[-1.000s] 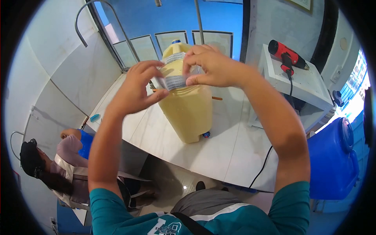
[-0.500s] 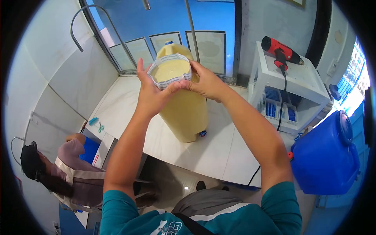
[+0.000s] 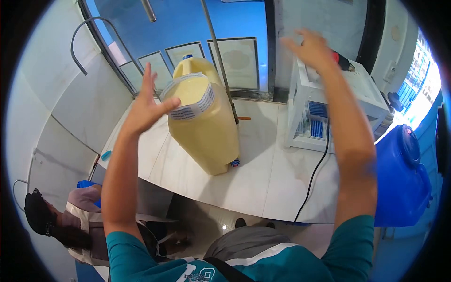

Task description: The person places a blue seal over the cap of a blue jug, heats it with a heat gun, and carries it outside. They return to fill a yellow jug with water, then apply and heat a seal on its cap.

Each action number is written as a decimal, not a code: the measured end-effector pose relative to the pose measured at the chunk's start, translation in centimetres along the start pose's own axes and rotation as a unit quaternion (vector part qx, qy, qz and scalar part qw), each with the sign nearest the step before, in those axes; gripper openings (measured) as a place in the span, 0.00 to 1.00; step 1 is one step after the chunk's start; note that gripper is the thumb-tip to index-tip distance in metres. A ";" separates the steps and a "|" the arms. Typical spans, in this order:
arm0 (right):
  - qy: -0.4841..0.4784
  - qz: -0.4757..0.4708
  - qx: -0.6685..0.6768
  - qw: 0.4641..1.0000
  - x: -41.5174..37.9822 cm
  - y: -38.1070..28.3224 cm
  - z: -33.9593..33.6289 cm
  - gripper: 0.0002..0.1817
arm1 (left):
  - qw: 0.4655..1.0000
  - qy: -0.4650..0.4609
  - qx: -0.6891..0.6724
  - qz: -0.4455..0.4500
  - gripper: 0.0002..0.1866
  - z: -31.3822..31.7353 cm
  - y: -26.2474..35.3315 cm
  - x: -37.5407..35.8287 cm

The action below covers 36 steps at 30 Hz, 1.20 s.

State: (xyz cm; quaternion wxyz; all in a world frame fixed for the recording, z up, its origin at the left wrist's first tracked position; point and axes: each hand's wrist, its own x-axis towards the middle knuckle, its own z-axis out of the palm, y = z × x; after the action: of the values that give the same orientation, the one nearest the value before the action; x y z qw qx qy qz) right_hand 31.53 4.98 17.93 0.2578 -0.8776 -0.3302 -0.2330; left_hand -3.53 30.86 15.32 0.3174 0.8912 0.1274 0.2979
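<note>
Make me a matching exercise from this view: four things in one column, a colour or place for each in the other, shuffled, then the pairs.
Things:
1. jug
2. heat gun
3. barrel
4. left hand

Colour or place:
A. blue, at the right edge beside the counter
B. red and black, on top of the white shelf unit
C. pale yellow, standing on the white counter
D. open, thumb against the printed band on the jug

Pairs: 1-C, 2-B, 3-A, 4-D
</note>
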 end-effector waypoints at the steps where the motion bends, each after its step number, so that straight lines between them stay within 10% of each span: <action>1: -0.030 0.071 -0.037 0.996 1.0 2.5 -0.2 0.44 | 0.997 0.019 0.071 0.020 0.74 -1.0 0.5 0.9; 4: -0.184 0.229 0.079 0.953 2.9 10.4 1.3 0.37 | 0.974 -0.162 0.136 0.077 0.71 -1.1 4.5 3.3; 7: -0.126 0.326 0.259 0.900 0.0 9.6 2.2 0.29 | 0.937 -0.270 0.220 0.041 0.70 -0.2 6.2 5.3; 11: -0.134 0.287 0.322 0.892 1.1 12.9 4.0 0.24 | 0.885 -0.363 0.288 -0.047 0.70 0.7 7.0 6.6; 19: 0.022 0.109 0.667 0.737 -7.9 5.2 -7.5 0.22 | 0.883 -0.361 0.295 -0.057 0.69 0.8 6.5 7.3; 36: 0.049 0.034 0.678 0.733 -22.5 5.4 -7.7 0.46 | 0.880 -0.392 0.266 -0.006 0.70 0.8 5.5 8.2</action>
State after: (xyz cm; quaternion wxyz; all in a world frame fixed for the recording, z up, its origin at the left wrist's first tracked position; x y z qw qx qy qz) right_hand 18.29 -13.50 9.14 0.8081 -0.4681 -0.3570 0.0190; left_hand 3.65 29.69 22.07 0.0937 0.9854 0.0720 -0.1229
